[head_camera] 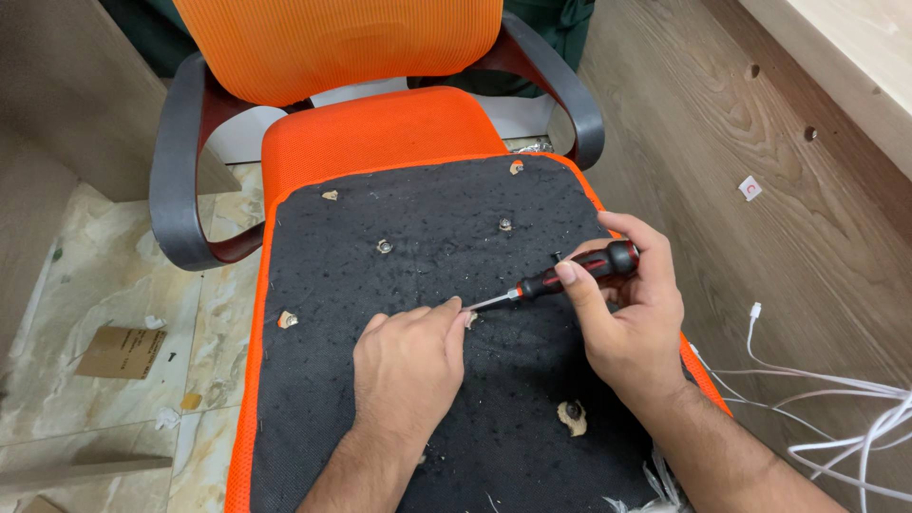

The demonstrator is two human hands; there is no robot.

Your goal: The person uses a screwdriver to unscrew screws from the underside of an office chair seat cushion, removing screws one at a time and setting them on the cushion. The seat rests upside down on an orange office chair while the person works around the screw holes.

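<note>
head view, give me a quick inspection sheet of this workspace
surface: upturned seat base, black fabric with orange edge, several screw holes
job's things: screwdriver, black and red handle, tip at a hole by the left fingertips
clutter: cardboard piece and paper scraps on tiled floor
grippers: left hand pressing on fabric; right hand gripping screwdriver
cables: white cables on the right
surroundings: orange mesh chair, wooden panel
</note>
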